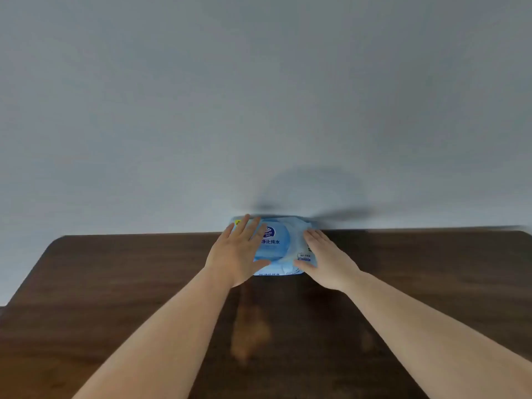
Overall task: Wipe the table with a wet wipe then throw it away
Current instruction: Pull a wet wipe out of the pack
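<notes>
Forearms: both bare, entering from the bottom corners and cut off by the lower frame edge, converging toward the far middle of the tabletop (115,283).
Near tabletop: dark wood grain, bare; a smeared, paler brown patch (249,326) between the forearms is too blurred to identify.
Open room: wide bare wood to the left and right of the hands; the far left corner is rounded, the right side runs out of frame.
Left hand (234,253): fingers spread and flat, palm down on the left part of the wipe pack (277,246), thumb along its near edge.
Right hand (324,259): fingers extended and lying together, resting on the pack's right end.
Wipe pack: light blue soft package with a rounded lid, lying flat at the tabletop's far edge against the wall (259,96); both ends hidden under the hands, printing partly legible.
Wall: plain pale grey, with blurred shadows above the pack.
</notes>
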`<state>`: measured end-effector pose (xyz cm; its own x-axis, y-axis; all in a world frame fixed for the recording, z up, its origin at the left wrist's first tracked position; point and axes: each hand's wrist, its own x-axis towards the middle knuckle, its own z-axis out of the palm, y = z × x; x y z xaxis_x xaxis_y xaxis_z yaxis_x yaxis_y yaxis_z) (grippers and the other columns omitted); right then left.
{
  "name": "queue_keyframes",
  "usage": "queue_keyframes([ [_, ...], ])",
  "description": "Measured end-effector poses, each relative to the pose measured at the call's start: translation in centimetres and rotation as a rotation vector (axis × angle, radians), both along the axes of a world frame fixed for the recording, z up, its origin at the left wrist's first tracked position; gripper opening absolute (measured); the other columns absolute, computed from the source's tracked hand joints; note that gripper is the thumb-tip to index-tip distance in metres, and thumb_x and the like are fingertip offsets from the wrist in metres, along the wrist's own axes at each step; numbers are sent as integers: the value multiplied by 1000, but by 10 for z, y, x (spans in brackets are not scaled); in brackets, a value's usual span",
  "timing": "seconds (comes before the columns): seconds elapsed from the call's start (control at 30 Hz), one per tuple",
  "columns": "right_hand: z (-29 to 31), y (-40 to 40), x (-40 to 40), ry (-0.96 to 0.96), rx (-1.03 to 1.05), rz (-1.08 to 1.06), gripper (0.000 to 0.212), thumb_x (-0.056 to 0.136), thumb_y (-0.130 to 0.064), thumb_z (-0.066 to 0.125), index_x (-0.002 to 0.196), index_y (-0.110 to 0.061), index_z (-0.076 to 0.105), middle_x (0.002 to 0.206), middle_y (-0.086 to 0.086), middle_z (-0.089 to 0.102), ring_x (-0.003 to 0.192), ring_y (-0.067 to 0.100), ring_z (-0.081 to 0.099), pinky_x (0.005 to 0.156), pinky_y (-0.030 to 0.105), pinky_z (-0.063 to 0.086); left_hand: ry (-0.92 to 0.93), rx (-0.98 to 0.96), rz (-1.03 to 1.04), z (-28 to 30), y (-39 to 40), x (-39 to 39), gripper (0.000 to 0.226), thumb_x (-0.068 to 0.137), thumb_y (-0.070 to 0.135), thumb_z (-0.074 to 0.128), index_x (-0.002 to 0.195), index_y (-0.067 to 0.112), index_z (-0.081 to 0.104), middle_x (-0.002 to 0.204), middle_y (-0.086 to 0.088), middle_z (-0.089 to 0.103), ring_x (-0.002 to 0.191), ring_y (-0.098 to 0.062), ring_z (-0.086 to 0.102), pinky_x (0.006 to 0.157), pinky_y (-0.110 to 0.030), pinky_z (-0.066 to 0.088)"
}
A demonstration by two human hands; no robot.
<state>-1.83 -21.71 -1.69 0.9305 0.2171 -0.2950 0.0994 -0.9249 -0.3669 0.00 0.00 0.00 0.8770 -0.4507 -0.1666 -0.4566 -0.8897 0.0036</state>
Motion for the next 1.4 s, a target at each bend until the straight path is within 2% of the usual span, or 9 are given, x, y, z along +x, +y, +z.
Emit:
queue_keyframes([
  [0.27, -11, 7, 10, 30, 93, -12, 73, 96, -43, 46, 151, -11, 11, 161, 2, 7, 147, 12, 3, 117, 32, 15, 12, -56, -66, -6, -7, 17, 67, 95, 53, 22, 143, 8, 34, 151, -9, 32, 140, -26, 26, 109, -35, 28],
  [0.37, -12, 8, 10, 25, 86, -12, 72, 95, -44, 46, 151, -13, 12, 161, -1, 9, 147, 10, 5, 116, 32, 17, -187, -411, 179, -2, -12, 26, 80, 91, 64, 9, 109, 7, 63, 106, -7, 69, 95, -29, 65, 77, -39, 52],
  [0.47, -8, 9, 10, 7, 62, -6, 71, 94, -44, 48, 151, -15, 16, 160, -1, 15, 146, 12, 11, 115, 33, 22, -224, -509, 438, 11, -21, 28, 42, 92, 49, 47, 102, 9, 51, 97, -7, 57, 84, -29, 57, 66, -40, 48],
  [0.6, 0, 10, 9, -51, -26, 42, 64, 95, -45, 48, 149, -20, 25, 156, -1, 29, 142, 17, 27, 113, 35, 28, -113, -513, 666, 10, -26, 15, 41, 83, 55, 57, 80, 17, 42, 68, 4, 53, 71, -25, 56, 58, -31, 35],
  [0.73, 6, 9, 13, -108, -60, 109, 52, 96, -40, 47, 145, -32, 33, 139, 1, 46, 127, 22, 40, 102, 34, 39, -3, -639, 463, -3, -26, 6, 68, 69, 54, 73, 125, 24, 49, 114, 9, 60, 102, -15, 58, 76, -25, 41],
  [0.83, 7, 15, 18, -97, -27, 96, 55, 95, -34, 49, 147, -33, 28, 139, 3, 45, 126, 24, 39, 100, 35, 39, -85, -505, 373, -11, -29, 4, 50, 78, 42, 68, 119, 18, 54, 116, 3, 60, 101, -20, 58, 74, -28, 44],
  [0.93, 9, 21, 23, -91, 20, 17, 54, 95, -34, 50, 146, -29, 32, 141, 3, 45, 130, 24, 39, 103, 36, 37, -119, -595, 507, -7, -32, 5, 17, 90, 25, 50, 88, 10, 59, 87, -3, 61, 75, -22, 57, 57, -27, 39],
  [1.1, 11, 31, 32, -168, 33, -31, 37, 92, -38, 55, 126, -23, 59, 119, 4, 58, 117, 25, 50, 95, 34, 41, -106, -930, 770, -3, -12, 4, 21, 85, 11, 57, 66, 10, 48, 57, 4, 44, 61, -21, 43, 53, -24, 26],
  [1.4, -4, 80, 45, -246, 35, -70, 23, 94, -31, 51, 99, -16, 68, 102, 7, 65, 103, 26, 55, 74, 32, 41, -69, -886, 670, -3, -4, 4, 44, 84, 9, 58, 54, 19, 28, 50, 3, 32, 48, -15, 30, 47, -17, 28],
])
